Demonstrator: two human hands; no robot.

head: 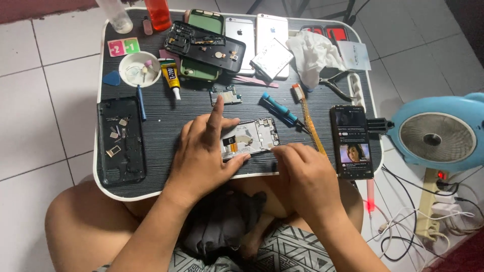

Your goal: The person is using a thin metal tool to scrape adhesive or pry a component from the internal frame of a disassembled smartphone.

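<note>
An opened phone frame [254, 135] with bare inner parts lies near the front edge of a small dark lap table [191, 103]. My left hand [204, 151] rests on its left end, thumb along the lower edge and forefinger raised toward a small circuit board [228, 94]. My right hand [302, 176] touches the frame's lower right corner with its fingertips. A blue screwdriver [278, 109] and a toothbrush [307, 121] lie just behind the frame.
A black back cover [121, 143] with small parts lies at left. A white dish [139, 68], glue tube [171, 76], several phones [241, 30], a cloth [315, 53] and pliers [337, 83] sit behind. A lit phone [352, 142] lies right; a blue fan [437, 135] and cables stand on the floor.
</note>
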